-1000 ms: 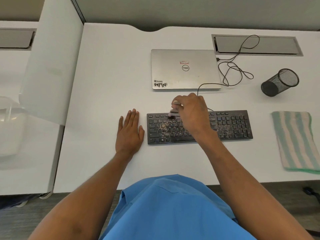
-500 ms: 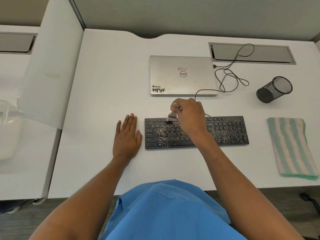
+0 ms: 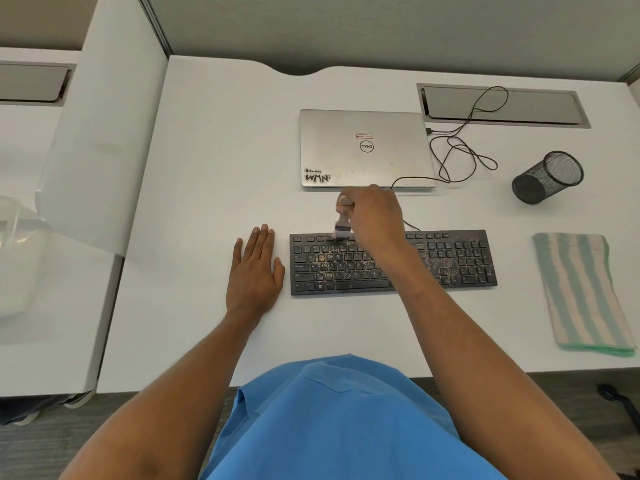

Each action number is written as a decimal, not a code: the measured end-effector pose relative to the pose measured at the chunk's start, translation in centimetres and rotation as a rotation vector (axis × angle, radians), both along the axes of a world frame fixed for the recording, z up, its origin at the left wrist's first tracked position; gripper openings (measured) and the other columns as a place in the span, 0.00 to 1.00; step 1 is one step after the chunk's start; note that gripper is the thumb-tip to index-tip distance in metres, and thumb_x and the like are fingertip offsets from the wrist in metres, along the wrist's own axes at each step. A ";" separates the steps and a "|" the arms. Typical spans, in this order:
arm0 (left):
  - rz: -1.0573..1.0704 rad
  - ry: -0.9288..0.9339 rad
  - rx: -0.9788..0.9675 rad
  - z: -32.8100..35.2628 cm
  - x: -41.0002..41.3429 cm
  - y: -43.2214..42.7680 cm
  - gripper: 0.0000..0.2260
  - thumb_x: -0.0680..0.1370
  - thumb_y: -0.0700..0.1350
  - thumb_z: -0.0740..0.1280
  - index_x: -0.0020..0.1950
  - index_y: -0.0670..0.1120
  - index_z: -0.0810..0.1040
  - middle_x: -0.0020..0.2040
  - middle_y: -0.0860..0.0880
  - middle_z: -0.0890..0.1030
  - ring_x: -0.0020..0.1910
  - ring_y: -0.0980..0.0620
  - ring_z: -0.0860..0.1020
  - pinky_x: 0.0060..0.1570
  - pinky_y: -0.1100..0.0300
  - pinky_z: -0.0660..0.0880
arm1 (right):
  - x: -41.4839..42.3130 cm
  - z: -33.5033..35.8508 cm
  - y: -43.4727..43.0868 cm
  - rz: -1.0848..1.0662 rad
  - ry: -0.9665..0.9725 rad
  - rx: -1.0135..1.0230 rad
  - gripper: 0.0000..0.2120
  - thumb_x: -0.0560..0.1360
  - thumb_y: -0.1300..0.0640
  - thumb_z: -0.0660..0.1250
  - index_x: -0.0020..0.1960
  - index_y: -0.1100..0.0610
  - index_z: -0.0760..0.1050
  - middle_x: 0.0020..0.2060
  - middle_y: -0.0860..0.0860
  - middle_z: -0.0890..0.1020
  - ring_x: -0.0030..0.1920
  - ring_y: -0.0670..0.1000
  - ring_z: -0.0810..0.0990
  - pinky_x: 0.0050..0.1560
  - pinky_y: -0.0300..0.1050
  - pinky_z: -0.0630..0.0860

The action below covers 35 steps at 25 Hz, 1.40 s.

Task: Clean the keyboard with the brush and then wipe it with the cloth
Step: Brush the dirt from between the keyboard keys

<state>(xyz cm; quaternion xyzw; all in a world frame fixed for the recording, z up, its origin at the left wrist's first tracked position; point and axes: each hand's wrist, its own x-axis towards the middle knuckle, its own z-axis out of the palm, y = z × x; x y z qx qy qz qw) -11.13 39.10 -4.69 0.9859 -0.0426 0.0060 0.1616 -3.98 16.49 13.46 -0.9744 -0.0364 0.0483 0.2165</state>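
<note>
One view only, from a wide-angle camera worn on the person's head. It faces forward and steeply down, over the blue shirt (image 3: 346, 417) at the frame's bottom, onto the white surface (image 3: 207, 150), whose near edge crosses the lower part. The left forearm (image 3: 180, 375) and right forearm (image 3: 485, 358) reach in from the bottom corners. The keyboard (image 3: 460, 261) sits close, near mid-frame; the closed laptop (image 3: 363, 157) lies beyond it, and the partition wall (image 3: 381, 29) runs along the top. A neighbouring surface (image 3: 34, 358) shows at the left.
</note>
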 end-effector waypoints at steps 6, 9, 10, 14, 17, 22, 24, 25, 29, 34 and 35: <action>-0.001 -0.001 0.005 0.0 0.1 -0.1 0.29 0.84 0.50 0.52 0.85 0.43 0.60 0.85 0.46 0.60 0.85 0.49 0.54 0.84 0.46 0.48 | -0.1 0.3 2.7 -0.012 -0.051 0.101 0.07 0.80 0.58 0.66 0.47 0.55 0.83 0.39 0.46 0.85 0.40 0.48 0.78 0.41 0.35 0.71; -0.002 -0.002 0.004 0.0 0.0 0.0 0.29 0.84 0.50 0.52 0.85 0.43 0.60 0.85 0.46 0.60 0.85 0.50 0.54 0.84 0.46 0.47 | -0.8 0.0 3.0 0.001 0.062 0.244 0.07 0.79 0.65 0.64 0.47 0.63 0.81 0.43 0.54 0.85 0.34 0.43 0.77 0.31 0.23 0.68; -0.002 -0.001 0.001 0.0 0.0 0.0 0.29 0.84 0.51 0.52 0.85 0.43 0.60 0.85 0.46 0.60 0.85 0.50 0.54 0.84 0.46 0.47 | -0.9 -0.1 2.5 -0.010 0.089 0.272 0.07 0.80 0.66 0.63 0.48 0.64 0.80 0.44 0.55 0.85 0.33 0.38 0.75 0.29 0.21 0.66; -0.002 0.002 0.004 -0.1 0.1 -0.1 0.29 0.84 0.51 0.51 0.85 0.43 0.60 0.85 0.46 0.60 0.85 0.50 0.54 0.84 0.46 0.47 | -1.2 -0.6 0.4 -0.138 0.098 0.305 0.08 0.81 0.65 0.61 0.49 0.63 0.79 0.45 0.53 0.82 0.34 0.38 0.77 0.28 0.21 0.66; -0.001 0.002 0.003 -0.1 0.1 0.0 0.29 0.84 0.51 0.51 0.85 0.43 0.60 0.85 0.46 0.60 0.85 0.50 0.54 0.84 0.46 0.47 | -1.3 -0.6 0.9 -0.184 -0.014 0.377 0.09 0.82 0.63 0.61 0.46 0.66 0.75 0.38 0.56 0.78 0.32 0.40 0.74 0.29 0.23 0.68; -0.002 0.000 0.002 -0.1 0.1 -0.1 0.29 0.84 0.51 0.51 0.85 0.43 0.60 0.85 0.46 0.60 0.85 0.50 0.54 0.84 0.46 0.48 | -1.1 -3.4 3.0 -0.123 -0.075 0.250 0.13 0.83 0.55 0.58 0.39 0.54 0.67 0.31 0.49 0.75 0.30 0.47 0.81 0.34 0.53 0.78; -0.004 0.000 0.005 -0.2 0.1 -0.1 0.29 0.84 0.51 0.51 0.85 0.43 0.59 0.85 0.46 0.60 0.85 0.49 0.54 0.84 0.46 0.47 | -1.3 -4.0 3.2 -0.091 -0.041 0.105 0.11 0.83 0.54 0.57 0.44 0.56 0.71 0.35 0.52 0.78 0.34 0.52 0.81 0.38 0.52 0.79; -0.004 -0.001 0.005 -0.2 0.1 -0.1 0.29 0.85 0.51 0.51 0.85 0.43 0.59 0.85 0.46 0.60 0.85 0.49 0.54 0.84 0.46 0.47 | -1.3 -3.9 3.2 -0.087 -0.024 0.064 0.10 0.83 0.54 0.57 0.46 0.57 0.73 0.36 0.53 0.80 0.36 0.54 0.81 0.39 0.51 0.78; -0.004 0.000 0.008 -0.2 0.1 -0.1 0.29 0.85 0.51 0.51 0.85 0.43 0.59 0.85 0.46 0.59 0.85 0.50 0.54 0.84 0.46 0.48 | -1.0 -3.4 3.0 -0.093 -0.075 0.091 0.10 0.83 0.55 0.58 0.44 0.56 0.70 0.36 0.53 0.79 0.36 0.54 0.80 0.38 0.51 0.77; -0.006 -0.008 0.003 -0.2 0.0 0.0 0.29 0.84 0.51 0.50 0.85 0.42 0.60 0.85 0.46 0.60 0.85 0.49 0.55 0.84 0.45 0.49 | -0.8 -4.0 3.2 -0.080 -0.074 0.150 0.11 0.83 0.55 0.58 0.42 0.54 0.68 0.35 0.52 0.78 0.35 0.53 0.81 0.37 0.52 0.79; -0.006 -0.011 0.003 -0.3 0.0 0.0 0.29 0.84 0.51 0.50 0.85 0.42 0.60 0.85 0.46 0.60 0.85 0.49 0.55 0.84 0.45 0.49 | -0.9 -4.1 3.3 -0.076 -0.053 0.127 0.10 0.83 0.55 0.58 0.43 0.55 0.70 0.36 0.53 0.79 0.36 0.54 0.81 0.38 0.53 0.80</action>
